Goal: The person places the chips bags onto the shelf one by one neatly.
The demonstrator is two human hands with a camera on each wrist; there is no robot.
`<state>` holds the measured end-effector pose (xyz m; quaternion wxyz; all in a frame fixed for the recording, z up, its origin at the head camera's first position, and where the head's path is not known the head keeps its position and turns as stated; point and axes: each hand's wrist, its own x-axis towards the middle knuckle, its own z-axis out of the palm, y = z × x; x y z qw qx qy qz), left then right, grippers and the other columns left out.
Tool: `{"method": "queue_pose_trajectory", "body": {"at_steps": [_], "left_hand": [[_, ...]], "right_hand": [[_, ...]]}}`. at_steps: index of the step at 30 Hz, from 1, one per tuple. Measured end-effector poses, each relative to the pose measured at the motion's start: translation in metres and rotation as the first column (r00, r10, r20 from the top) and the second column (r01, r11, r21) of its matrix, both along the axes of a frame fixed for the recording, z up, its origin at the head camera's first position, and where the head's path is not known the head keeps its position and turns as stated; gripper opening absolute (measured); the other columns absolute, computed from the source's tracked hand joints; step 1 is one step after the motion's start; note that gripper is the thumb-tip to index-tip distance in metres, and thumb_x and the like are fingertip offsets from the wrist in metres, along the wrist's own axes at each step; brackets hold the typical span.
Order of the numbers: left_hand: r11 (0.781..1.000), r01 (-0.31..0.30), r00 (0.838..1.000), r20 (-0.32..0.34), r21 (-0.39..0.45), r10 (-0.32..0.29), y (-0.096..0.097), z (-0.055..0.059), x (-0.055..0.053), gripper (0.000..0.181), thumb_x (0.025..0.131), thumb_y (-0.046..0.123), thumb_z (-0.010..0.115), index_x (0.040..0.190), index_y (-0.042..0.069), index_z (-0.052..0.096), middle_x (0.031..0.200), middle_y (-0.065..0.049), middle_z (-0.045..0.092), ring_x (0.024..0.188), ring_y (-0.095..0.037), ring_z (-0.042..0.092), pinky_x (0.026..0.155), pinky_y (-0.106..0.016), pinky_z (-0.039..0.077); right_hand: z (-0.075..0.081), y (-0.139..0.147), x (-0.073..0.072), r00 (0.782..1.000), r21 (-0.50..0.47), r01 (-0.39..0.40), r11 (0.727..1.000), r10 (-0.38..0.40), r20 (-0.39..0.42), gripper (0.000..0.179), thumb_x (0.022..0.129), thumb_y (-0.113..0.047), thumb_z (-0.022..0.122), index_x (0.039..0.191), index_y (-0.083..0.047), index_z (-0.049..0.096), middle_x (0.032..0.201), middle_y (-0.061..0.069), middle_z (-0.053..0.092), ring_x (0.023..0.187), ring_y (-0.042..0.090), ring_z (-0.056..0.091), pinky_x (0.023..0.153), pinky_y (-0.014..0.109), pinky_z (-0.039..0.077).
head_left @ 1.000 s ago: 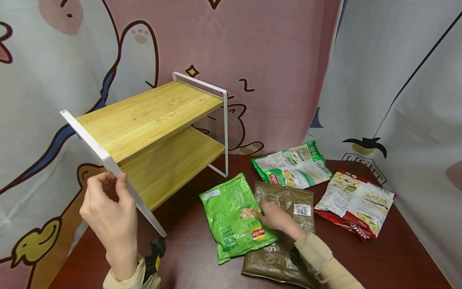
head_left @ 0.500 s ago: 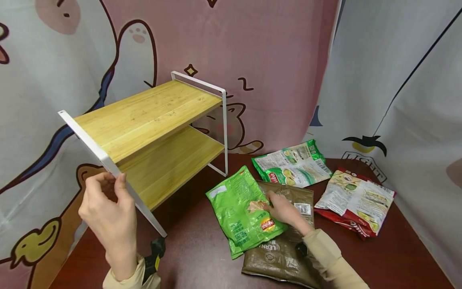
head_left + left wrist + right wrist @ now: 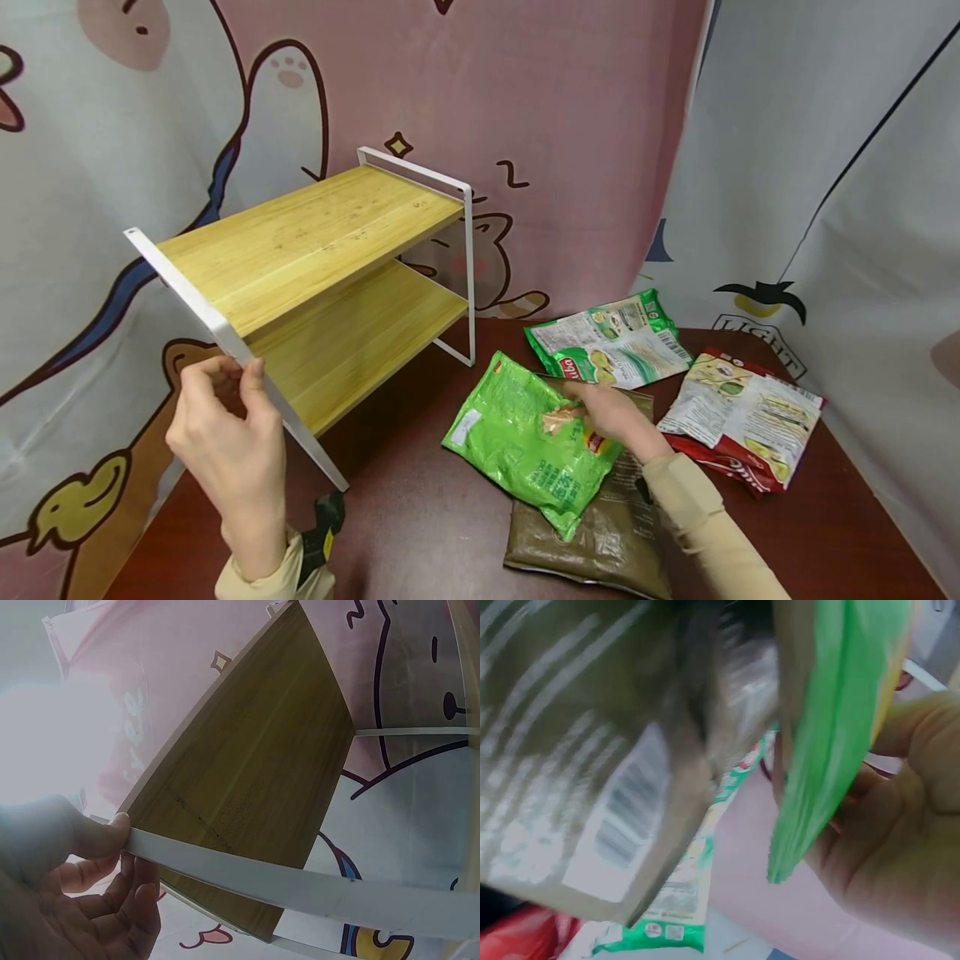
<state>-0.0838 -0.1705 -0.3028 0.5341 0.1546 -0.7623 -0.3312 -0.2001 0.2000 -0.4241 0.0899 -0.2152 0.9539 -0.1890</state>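
Note:
My left hand (image 3: 228, 450) pinches the white metal frame (image 3: 225, 862) of a two-tier wooden shelf (image 3: 315, 237) between thumb and fingers, at its near upright. Over the brown bag (image 3: 592, 546), my right hand (image 3: 611, 417) holds a green chip bag (image 3: 525, 442) by its right side. From the right wrist, the green bag (image 3: 832, 727) appears edge-on, its surface gripped by the thumb and fingers, with a gap between it and the brown bag (image 3: 577, 750). Part of the brown bag is covered by the green one and by my forearm.
Behind the brown bag lies a green and white chip bag (image 3: 611, 342). A red and white bag (image 3: 742, 417) is at the right of the dark red table (image 3: 405, 533). Printed cloth (image 3: 570, 150) hangs behind and on both sides.
My right hand has shifted right with the green bag, which has turned and now covers more of the brown bag. The left hand stays at the shelf frame.

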Motion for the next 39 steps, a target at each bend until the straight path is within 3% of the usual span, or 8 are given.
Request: {"method": "queue_pose_trajectory", "body": {"at_steps": [6, 10, 13, 17, 20, 24, 31, 39], "left_hand": [[1.000, 0.000, 1.000, -0.006, -0.003, 0.000, 0.001, 0.000, 0.000, 0.033, 0.090, 0.021, 0.064, 0.093, -0.011, 0.059, 0.083, -0.025, 0.064, 0.073, 0.012, 0.038, 0.066, -0.024, 0.034], [1.000, -0.005, 1.000, -0.013, -0.001, 0.005, 0.001, 0.000, 0.000, 0.033, 0.091, 0.022, 0.063, 0.094, -0.011, 0.059, 0.084, -0.025, 0.064, 0.073, 0.011, 0.039, 0.066, -0.022, 0.035], [1.000, -0.011, 1.000, -0.013, 0.003, 0.011, 0.000, 0.000, 0.000, 0.033, 0.091, 0.022, 0.063, 0.094, -0.011, 0.059, 0.084, -0.025, 0.064, 0.073, 0.008, 0.041, 0.067, -0.021, 0.035], [1.000, -0.010, 1.000, -0.012, 0.000, 0.010, 0.001, 0.000, 0.000, 0.033, 0.091, 0.022, 0.062, 0.094, -0.011, 0.059, 0.084, -0.025, 0.064, 0.069, -0.011, 0.052, 0.067, -0.022, 0.035], [1.000, -0.006, 1.000, -0.011, -0.001, 0.006, 0.001, 0.000, 0.000, 0.033, 0.091, 0.021, 0.062, 0.094, -0.012, 0.058, 0.085, -0.026, 0.064, 0.070, -0.028, 0.055, 0.067, -0.023, 0.035], [1.000, -0.003, 1.000, -0.009, -0.002, 0.003, 0.001, 0.000, 0.000, 0.034, 0.091, 0.022, 0.062, 0.094, -0.012, 0.058, 0.085, -0.027, 0.063, 0.071, -0.032, 0.056, 0.067, -0.024, 0.034], [1.000, 0.003, 1.000, -0.009, -0.009, -0.003, 0.002, -0.001, 0.000, 0.035, 0.092, 0.022, 0.062, 0.094, -0.012, 0.058, 0.084, -0.026, 0.063, 0.068, -0.029, 0.053, 0.066, -0.025, 0.034], [1.000, 0.000, 1.000, -0.013, -0.007, 0.000, 0.001, -0.001, -0.001, 0.035, 0.091, 0.023, 0.062, 0.094, -0.012, 0.058, 0.083, -0.027, 0.063, 0.069, -0.030, 0.054, 0.065, -0.025, 0.034]], "right_hand": [[-0.003, -0.001, 0.007, 0.962, 0.168, 0.224, 0.960, -0.189, -0.198, 0.026, 0.089, -0.014, 0.064, 0.110, 0.001, 0.061, 0.092, 0.020, 0.061, 0.072, 0.029, 0.060, 0.052, 0.035, 0.046], [0.006, -0.007, 0.022, 0.910, 0.293, 0.412, 0.863, -0.408, -0.077, 0.045, 0.093, -0.039, 0.057, 0.099, 0.006, 0.064, 0.091, 0.026, 0.062, 0.071, 0.037, 0.060, 0.056, 0.045, 0.048], [0.007, -0.009, 0.030, 0.875, 0.402, 0.414, 0.817, -0.479, 0.070, 0.064, 0.091, -0.056, 0.049, 0.101, 0.005, 0.067, 0.100, 0.028, 0.064, 0.078, 0.039, 0.063, 0.062, 0.046, 0.048], [-0.001, -0.008, 0.036, 0.871, 0.417, 0.355, 0.837, -0.458, 0.177, 0.074, 0.087, -0.065, 0.047, 0.110, 0.004, 0.065, 0.106, 0.027, 0.064, 0.078, 0.030, 0.063, 0.061, 0.041, 0.048], [-0.009, -0.006, 0.034, 0.881, 0.330, 0.349, 0.877, -0.427, 0.202, 0.064, 0.087, -0.061, 0.051, 0.091, 0.001, 0.066, 0.087, 0.019, 0.065, 0.066, 0.022, 0.056, 0.055, 0.035, 0.044], [-0.016, -0.005, 0.029, 0.883, 0.169, 0.381, 0.909, -0.412, 0.224, 0.046, 0.087, -0.048, 0.060, 0.067, -0.008, 0.054, 0.062, 0.005, 0.050, 0.054, 0.016, 0.047, 0.051, 0.029, 0.038], [-0.013, 0.001, 0.022, 0.860, 0.004, 0.452, 0.892, -0.437, 0.263, 0.034, 0.085, -0.032, 0.068, 0.067, -0.008, 0.051, 0.058, 0.004, 0.049, 0.049, 0.018, 0.056, 0.048, 0.028, 0.041], [0.008, 0.010, 0.015, 0.902, -0.153, 0.431, 0.889, -0.420, 0.099, 0.029, 0.086, -0.026, 0.068, 0.077, -0.005, 0.049, 0.064, 0.005, 0.046, 0.053, 0.015, 0.042, 0.049, 0.028, 0.034]]}}
